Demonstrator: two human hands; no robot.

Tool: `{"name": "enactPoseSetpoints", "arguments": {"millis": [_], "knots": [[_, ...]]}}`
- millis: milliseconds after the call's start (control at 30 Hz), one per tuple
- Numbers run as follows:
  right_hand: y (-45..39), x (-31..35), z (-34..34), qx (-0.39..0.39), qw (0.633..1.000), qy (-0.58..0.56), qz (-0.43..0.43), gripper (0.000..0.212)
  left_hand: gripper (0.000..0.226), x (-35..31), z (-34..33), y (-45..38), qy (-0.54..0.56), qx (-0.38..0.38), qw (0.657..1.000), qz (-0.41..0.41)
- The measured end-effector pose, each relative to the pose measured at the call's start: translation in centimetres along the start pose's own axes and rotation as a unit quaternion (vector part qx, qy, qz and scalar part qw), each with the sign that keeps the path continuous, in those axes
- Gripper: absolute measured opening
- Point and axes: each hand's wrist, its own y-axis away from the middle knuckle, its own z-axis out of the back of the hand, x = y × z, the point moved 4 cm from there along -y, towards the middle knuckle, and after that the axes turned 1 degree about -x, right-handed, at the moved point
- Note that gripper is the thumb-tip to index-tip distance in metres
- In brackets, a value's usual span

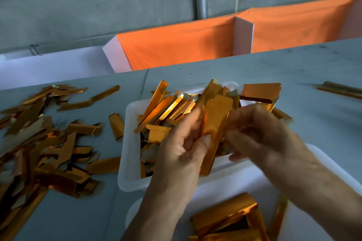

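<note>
I judge I'm mid-fold on one long, shiny gold foil-card strip (215,119), held upright just above the white plastic tray (125,143). My left hand (182,143) pinches it under the thumb. My right hand (264,137) is blurred at its edge, so I cannot tell its grasp. Next, the mirror-bright, stiff strip needs a square crease.

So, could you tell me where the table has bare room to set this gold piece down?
For the gold piece: bare table right of the full tray, up to the lone strips; a band behind the tray toward the orange cloth; a patch between scrap pile and near tray. Crowded: the left side and both trays.
</note>
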Motion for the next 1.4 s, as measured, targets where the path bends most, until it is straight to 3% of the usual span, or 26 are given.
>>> {"name": "enactPoseSetpoints", "arguments": {"millis": [133, 233, 333, 500, 633, 767, 933, 1067, 1133, 1300, 1400], "knots": [[-0.6, 0.2, 1.8, 0.026, 0.982, -0.186, 0.000, 0.039, 0.042, -0.5, -0.2, 0.2, -0.011, 0.040, 0.999, -0.002], [-0.8, 0.3, 1.8, 0.077, 0.969, -0.233, 0.008, 0.039, 0.042, -1.2, -0.5, 0.3, -0.047, 0.057, 0.996, -0.047], [-0.6, 0.4, 1.4, 0.113, 0.964, -0.242, 0.009, 0.034, 0.039, -1.5, -0.7, 0.4, -0.062, 0.078, 0.993, -0.070], [-0.7, 0.3, 1.5, 0.123, 0.967, -0.222, 0.004, 0.022, 0.022, -1.2, -0.3, 0.5, -0.054, 0.116, 0.992, -0.012], [-0.9, 0.0, 2.0, 0.120, 0.977, -0.178, -0.010, 0.022, 0.024, -1.4, -0.8, 0.7, -0.064, 0.138, 0.988, -0.025], [-0.8, 0.2, 1.9, 0.140, 0.976, -0.164, -0.020, 0.034, 0.027, -1.7, -0.9, 0.7, -0.094, 0.113, 0.986, -0.076], [-0.6, 0.2, 1.7, 0.100, 0.973, -0.201, -0.053, 0.019, 0.041, -2.8, -0.3, 0.7, -0.247, -0.004, 0.950, -0.191], [-0.4, 0.1, 1.5, 0.101, 0.962, -0.240, -0.086, 0.015, 0.055, -3.0, -0.6, 0.7, -0.299, 0.011, 0.933, -0.199], [-0.3, 0.1, 1.6, 0.105, 0.954, -0.262, -0.098, 0.016, 0.062, -2.9, -0.8, 0.8, -0.296, 0.023, 0.937, -0.185], [-0.3, -0.1, 1.5, 0.121, 0.959, -0.243, -0.086, 0.036, 0.044, -2.6, -0.4, 0.7, -0.227, 0.023, 0.960, -0.165], [-0.4, -0.2, 1.6, 0.108, 0.966, -0.222, -0.080, 0.026, 0.044, -2.6, -0.1, 0.7, -0.206, 0.021, 0.965, -0.159]]}}
